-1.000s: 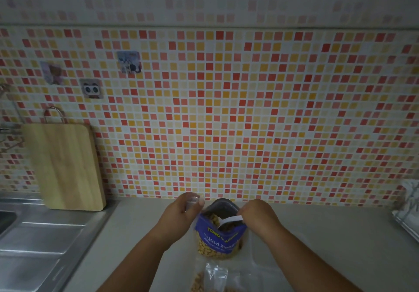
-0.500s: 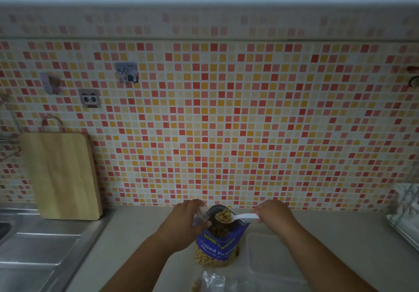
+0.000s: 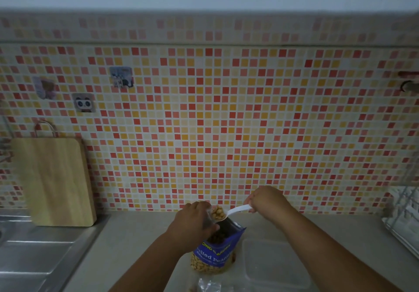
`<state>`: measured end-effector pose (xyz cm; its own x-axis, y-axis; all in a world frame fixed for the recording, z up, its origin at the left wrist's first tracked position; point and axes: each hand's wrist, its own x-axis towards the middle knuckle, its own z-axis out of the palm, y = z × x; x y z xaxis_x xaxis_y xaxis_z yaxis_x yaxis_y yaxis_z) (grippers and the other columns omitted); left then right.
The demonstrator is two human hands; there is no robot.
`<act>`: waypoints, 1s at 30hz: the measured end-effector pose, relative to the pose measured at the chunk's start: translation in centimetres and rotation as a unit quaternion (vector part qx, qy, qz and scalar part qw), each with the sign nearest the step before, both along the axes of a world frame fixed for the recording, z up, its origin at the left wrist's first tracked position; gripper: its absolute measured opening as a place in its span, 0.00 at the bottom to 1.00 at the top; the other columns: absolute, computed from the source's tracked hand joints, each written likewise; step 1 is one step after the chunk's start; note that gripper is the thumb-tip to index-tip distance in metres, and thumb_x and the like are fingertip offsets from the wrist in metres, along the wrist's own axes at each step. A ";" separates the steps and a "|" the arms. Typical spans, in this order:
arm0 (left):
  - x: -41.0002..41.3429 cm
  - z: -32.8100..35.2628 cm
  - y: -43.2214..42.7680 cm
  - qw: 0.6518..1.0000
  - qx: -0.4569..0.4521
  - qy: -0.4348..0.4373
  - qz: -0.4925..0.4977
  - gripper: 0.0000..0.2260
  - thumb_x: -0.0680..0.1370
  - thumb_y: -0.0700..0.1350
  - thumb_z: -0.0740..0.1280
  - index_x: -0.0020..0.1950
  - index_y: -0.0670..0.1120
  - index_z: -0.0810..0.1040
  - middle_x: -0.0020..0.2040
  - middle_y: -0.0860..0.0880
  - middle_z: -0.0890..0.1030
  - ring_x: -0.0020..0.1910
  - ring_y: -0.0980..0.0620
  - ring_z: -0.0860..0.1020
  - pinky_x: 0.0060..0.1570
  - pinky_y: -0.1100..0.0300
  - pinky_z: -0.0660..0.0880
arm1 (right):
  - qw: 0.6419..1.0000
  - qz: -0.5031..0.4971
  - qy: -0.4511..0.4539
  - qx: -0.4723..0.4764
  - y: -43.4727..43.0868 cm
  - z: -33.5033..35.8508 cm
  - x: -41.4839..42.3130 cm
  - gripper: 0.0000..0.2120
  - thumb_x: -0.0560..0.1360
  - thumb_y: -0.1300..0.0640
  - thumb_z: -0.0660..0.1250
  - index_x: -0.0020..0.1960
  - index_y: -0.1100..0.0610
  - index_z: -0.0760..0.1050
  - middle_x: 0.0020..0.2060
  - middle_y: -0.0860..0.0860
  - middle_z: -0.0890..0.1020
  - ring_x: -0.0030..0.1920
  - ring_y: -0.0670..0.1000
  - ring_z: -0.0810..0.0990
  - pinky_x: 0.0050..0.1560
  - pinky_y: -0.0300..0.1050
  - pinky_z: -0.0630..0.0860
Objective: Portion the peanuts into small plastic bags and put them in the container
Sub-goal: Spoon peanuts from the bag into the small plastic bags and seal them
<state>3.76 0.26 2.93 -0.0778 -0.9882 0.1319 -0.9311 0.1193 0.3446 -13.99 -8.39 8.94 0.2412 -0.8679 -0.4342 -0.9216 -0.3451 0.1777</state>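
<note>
Open counter [image 3: 136,246] lies left of peanut bag [image 3: 215,255], container [image 3: 272,262] right.

Both forearms reach forward, the left hand [image 3: 192,221] pinching a clear bag [image 3: 209,218], the right hand [image 3: 267,201] gripping a spoon [image 3: 238,210].

We list, against the back: a mosaic tile wall [image 3: 226,121] in red, orange and cream. On it, three square stickers: a panda sticker [image 3: 83,103], a blurred blue sticker [image 3: 121,76] and a blurred pale sticker [image 3: 44,87]. Left: a wooden cutting board [image 3: 54,182] leaning upright on the wall, beside a steel sink drainboard [image 3: 38,253]. Below: a grey countertop [image 3: 136,241]. Far right: a wire rack [image 3: 405,214], partly cut off.
</note>
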 end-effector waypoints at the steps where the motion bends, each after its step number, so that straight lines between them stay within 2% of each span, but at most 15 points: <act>1: -0.2 -0.1 -0.1 1.000 0.001 0.006 -0.001 0.26 0.76 0.58 0.63 0.71 0.49 0.63 0.69 0.50 0.70 0.66 0.49 0.67 0.63 0.56 0.65 | 0.999 0.006 -0.027 -0.020 0.1 -0.2 0.1 0.19 0.78 0.59 0.59 0.68 0.55 0.71 0.64 0.54 0.76 0.62 0.55 0.75 0.62 0.47 0.73; 3: -0.6 -0.2 -0.2 1.000 0.002 0.020 -0.005 0.25 0.76 0.57 0.64 0.69 0.49 0.64 0.67 0.49 0.71 0.63 0.50 0.68 0.60 0.58 0.66 | 0.992 -0.005 -0.111 -0.056 0.4 -0.4 0.4 0.16 0.75 0.62 0.60 0.61 0.58 0.78 0.59 0.56 0.80 0.53 0.53 0.79 0.53 0.44 0.76; 5: -0.9 -0.4 -0.3 0.999 -0.002 0.043 -0.008 0.24 0.76 0.56 0.64 0.68 0.48 0.65 0.65 0.48 0.72 0.62 0.50 0.69 0.59 0.58 0.67 | 0.983 0.004 -0.159 -0.088 1.5 0.2 1.3 0.14 0.74 0.63 0.60 0.55 0.60 0.81 0.54 0.57 0.82 0.48 0.54 0.81 0.45 0.44 0.74; 7: -1.2 -0.6 -0.4 0.997 -0.004 0.077 -0.008 0.24 0.76 0.55 0.64 0.68 0.47 0.65 0.66 0.47 0.71 0.63 0.49 0.69 0.60 0.58 0.67 | 0.979 0.042 -0.164 -0.110 2.8 1.5 2.4 0.14 0.74 0.63 0.60 0.54 0.60 0.81 0.53 0.57 0.82 0.48 0.55 0.81 0.47 0.46 0.76; 10: -1.4 -0.7 -0.2 0.989 -0.011 0.147 0.006 0.24 0.77 0.54 0.64 0.70 0.47 0.64 0.66 0.48 0.70 0.63 0.49 0.69 0.59 0.60 0.67 | 0.971 0.108 -0.153 -0.147 5.5 4.5 3.7 0.14 0.73 0.62 0.64 0.58 0.57 0.78 0.54 0.54 0.80 0.51 0.54 0.78 0.54 0.48 0.77; 12: -1.1 -0.8 -0.1 0.976 -0.022 0.214 0.019 0.21 0.77 0.52 0.64 0.67 0.47 0.66 0.62 0.49 0.72 0.57 0.52 0.72 0.53 0.66 0.71 | 0.953 0.153 -0.131 -0.227 6.8 6.8 3.6 0.13 0.71 0.62 0.66 0.56 0.58 0.79 0.50 0.53 0.80 0.45 0.51 0.74 0.50 0.45 0.74; 14: -0.4 -0.6 0.0 0.962 -0.025 0.270 0.039 0.18 0.77 0.52 0.64 0.65 0.49 0.67 0.58 0.50 0.73 0.53 0.55 0.74 0.45 0.71 0.71 | 0.935 0.142 -0.144 -0.290 7.2 8.4 3.0 0.11 0.71 0.61 0.68 0.53 0.57 0.79 0.46 0.52 0.80 0.42 0.49 0.71 0.48 0.44 0.73; 16: 0.5 -0.5 0.1 0.950 -0.031 0.303 0.066 0.18 0.78 0.54 0.63 0.65 0.50 0.67 0.58 0.50 0.74 0.54 0.54 0.75 0.50 0.66 0.73 | 0.932 0.092 -0.169 -0.307 7.1 8.7 2.4 0.11 0.71 0.59 0.69 0.54 0.56 0.79 0.46 0.52 0.80 0.41 0.48 0.72 0.49 0.44 0.75; 18: 1.2 -0.2 0.1 0.940 -0.043 0.329 0.082 0.18 0.78 0.53 0.62 0.65 0.49 0.67 0.58 0.50 0.74 0.54 0.54 0.75 0.54 0.60 0.73 | 0.954 0.067 -0.137 -0.260 6.9 7.4 2.6 0.12 0.73 0.58 0.68 0.56 0.58 0.77 0.49 0.53 0.80 0.45 0.50 0.76 0.53 0.46 0.77; 21: 1.5 0.1 0.3 0.937 -0.043 0.339 0.073 0.17 0.78 0.52 0.62 0.65 0.49 0.68 0.56 0.52 0.74 0.52 0.57 0.75 0.49 0.66 0.71 | 0.987 0.093 -0.039 -0.124 6.6 3.3 4.1 0.16 0.74 0.58 0.66 0.61 0.60 0.73 0.57 0.56 0.76 0.57 0.56 0.75 0.59 0.49 0.73; 24: 1.6 -0.4 0.4 0.953 -0.022 0.296 0.065 0.16 0.78 0.53 0.62 0.64 0.50 0.68 0.56 0.53 0.74 0.52 0.57 0.75 0.47 0.69 0.70 | 0.994 0.081 0.020 -0.071 5.7 -0.8 5.6 0.18 0.76 0.57 0.65 0.65 0.59 0.70 0.61 0.56 0.73 0.61 0.56 0.73 0.61 0.48 0.70; 27: 1.7 -1.4 0.4 0.963 -0.002 0.262 0.067 0.17 0.78 0.53 0.63 0.64 0.48 0.69 0.57 0.51 0.75 0.55 0.53 0.74 0.50 0.67 0.69 | 0.999 0.038 -0.001 -0.032 4.9 -3.6 6.7 0.20 0.75 0.56 0.66 0.66 0.58 0.70 0.62 0.56 0.74 0.62 0.56 0.73 0.61 0.48 0.72; 30: 1.5 -1.8 0.5 0.960 0.006 0.273 0.064 0.17 0.78 0.51 0.63 0.65 0.46 0.69 0.57 0.49 0.76 0.53 0.54 0.74 0.40 0.76 0.68 | 0.997 -0.033 -0.063 -0.006 4.6 -4.6 7.2 0.19 0.75 0.55 0.66 0.65 0.58 0.71 0.64 0.55 0.74 0.64 0.55 0.74 0.62 0.46 0.72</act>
<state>5.23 0.80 1.16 0.1223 -0.9867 0.1071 -0.6182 0.0087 0.7860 -6.83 -3.82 4.35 0.2354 -0.8883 -0.3944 -0.9575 -0.2815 0.0626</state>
